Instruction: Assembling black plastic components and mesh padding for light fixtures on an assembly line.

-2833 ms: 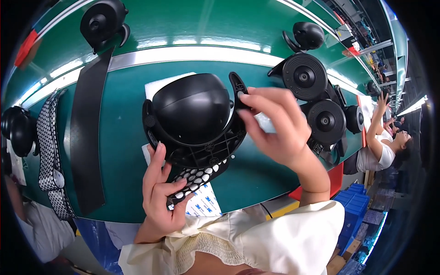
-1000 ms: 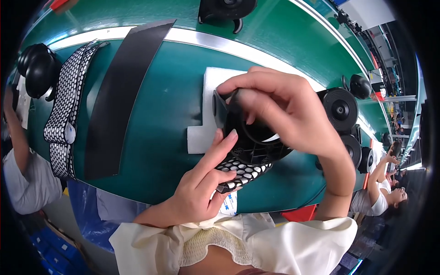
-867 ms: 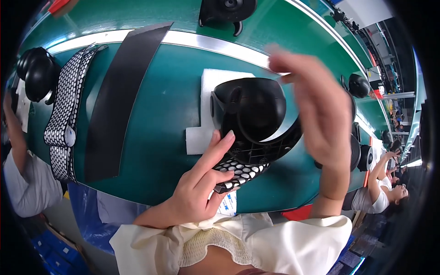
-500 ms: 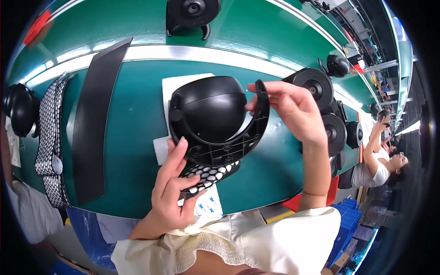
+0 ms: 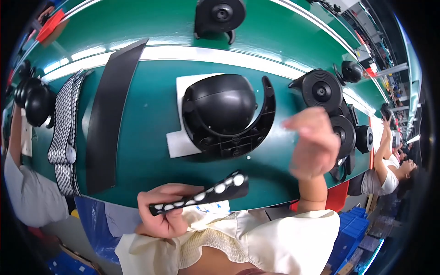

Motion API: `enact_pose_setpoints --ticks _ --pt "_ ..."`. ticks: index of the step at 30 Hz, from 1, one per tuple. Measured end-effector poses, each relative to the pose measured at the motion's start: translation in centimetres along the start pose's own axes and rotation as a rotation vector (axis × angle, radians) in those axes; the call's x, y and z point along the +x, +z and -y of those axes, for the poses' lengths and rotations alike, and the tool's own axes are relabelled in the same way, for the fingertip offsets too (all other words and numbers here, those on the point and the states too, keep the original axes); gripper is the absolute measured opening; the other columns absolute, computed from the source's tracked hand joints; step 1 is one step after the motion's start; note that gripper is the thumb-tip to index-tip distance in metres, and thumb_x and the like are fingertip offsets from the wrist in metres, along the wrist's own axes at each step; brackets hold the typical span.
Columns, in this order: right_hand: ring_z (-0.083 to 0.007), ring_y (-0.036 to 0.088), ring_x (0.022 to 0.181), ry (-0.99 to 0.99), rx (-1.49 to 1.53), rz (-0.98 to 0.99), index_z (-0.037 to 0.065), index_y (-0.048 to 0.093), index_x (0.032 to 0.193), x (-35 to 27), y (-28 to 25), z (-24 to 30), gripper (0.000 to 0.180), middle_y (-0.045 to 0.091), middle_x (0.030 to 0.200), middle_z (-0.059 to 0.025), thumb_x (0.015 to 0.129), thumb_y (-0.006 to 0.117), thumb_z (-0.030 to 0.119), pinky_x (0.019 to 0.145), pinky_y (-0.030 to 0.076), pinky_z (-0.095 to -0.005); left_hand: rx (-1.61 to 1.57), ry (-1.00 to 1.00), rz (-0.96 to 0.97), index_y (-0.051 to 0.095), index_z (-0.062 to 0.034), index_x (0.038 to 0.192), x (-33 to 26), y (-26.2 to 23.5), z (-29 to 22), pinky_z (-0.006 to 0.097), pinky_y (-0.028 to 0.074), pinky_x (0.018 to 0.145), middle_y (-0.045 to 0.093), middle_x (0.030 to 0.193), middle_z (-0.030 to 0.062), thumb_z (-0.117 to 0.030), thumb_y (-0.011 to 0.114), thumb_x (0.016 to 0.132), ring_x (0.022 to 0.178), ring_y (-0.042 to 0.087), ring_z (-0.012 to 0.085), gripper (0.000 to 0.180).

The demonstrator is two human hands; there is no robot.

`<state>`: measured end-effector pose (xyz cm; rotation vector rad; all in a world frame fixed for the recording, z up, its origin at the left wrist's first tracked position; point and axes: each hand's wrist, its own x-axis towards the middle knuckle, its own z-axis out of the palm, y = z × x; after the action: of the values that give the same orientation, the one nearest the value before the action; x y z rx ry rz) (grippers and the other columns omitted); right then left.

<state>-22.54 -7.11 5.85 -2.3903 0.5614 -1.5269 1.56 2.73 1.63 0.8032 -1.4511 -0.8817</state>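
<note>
My left hand (image 5: 160, 213), near the table's front edge, is closed around a folded black strip of white round dots (image 5: 201, 197). The strip's free end points right. Ahead of it, a glossy black dome (image 5: 222, 103) rests within a black curved bracket (image 5: 238, 145) whose ribbed arm rises on the right. A white sheet (image 5: 176, 145) lies partly under them. Neither hand touches the dome or bracket. My right hand (image 5: 314, 144), smeared by motion, is off to the right beside black round ringed parts (image 5: 321, 89); its fingers cannot be made out.
Left on the green table (image 5: 151, 96) lie a long black flat strip (image 5: 107, 119) and a dotted roll (image 5: 64, 137). A black part (image 5: 222, 16) sits on the far green surface. Co-workers are at both sides; a grey sleeve (image 5: 36, 188) shows left.
Both hands have left the dome and bracket, which now lie on the table. My left hand has drawn the dotted strip toward me. My right hand has moved right and nearer. The view has shifted slightly.
</note>
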Motion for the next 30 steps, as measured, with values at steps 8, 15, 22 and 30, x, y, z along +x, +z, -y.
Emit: enact_pose_setpoints --ticks 8,15,22,30 --pt "-0.0145 0.060 0.078 0.680 0.463 0.239 0.000 0.054 0.093 0.9 4.1 5.3 0.031 0.060 0.084 -0.0096 0.067 0.070 0.007 0.067 0.048 -0.0244 -0.314 -0.278 -0.014 0.028 0.0011 0.114 2.4 1.6 -0.9 0.023 0.044 0.073 0.057 0.095 0.0178 0.005 0.066 0.067 0.082 0.057 0.0151 0.060" --pt "-0.0148 0.059 0.070 0.688 0.631 0.234 0.000 0.057 0.083 0.7 4.3 4.6 0.018 0.060 0.079 -0.0080 0.067 0.066 -0.001 0.062 0.046 -0.0239 -0.186 -0.138 -0.016 0.060 0.0053 0.085 2.3 1.0 -0.1 0.021 0.046 0.054 0.063 0.077 0.0130 0.012 0.064 0.060 0.063 0.060 0.0143 0.026" --pt "-0.0166 0.054 0.066 0.649 0.504 0.293 0.002 0.060 0.080 1.3 3.4 4.7 0.015 0.059 0.078 -0.0078 0.066 0.066 0.000 0.058 0.039 -0.0255 -0.113 0.000 -0.021 0.061 0.0067 0.080 2.7 1.6 0.5 0.021 0.043 0.046 0.063 0.070 0.0137 0.016 0.058 0.055 0.052 0.058 0.0151 0.027" --pt "-0.0155 0.044 0.064 0.134 -0.152 0.578 0.002 0.060 0.081 3.9 2.0 5.1 0.032 0.048 0.072 -0.0030 0.050 0.060 0.011 0.054 0.027 -0.0268 0.059 -0.031 -0.029 0.060 0.0029 0.083 2.4 1.6 -0.1 0.021 0.044 0.049 0.063 0.071 0.0113 0.010 0.065 0.059 0.057 0.060 0.0133 0.025"
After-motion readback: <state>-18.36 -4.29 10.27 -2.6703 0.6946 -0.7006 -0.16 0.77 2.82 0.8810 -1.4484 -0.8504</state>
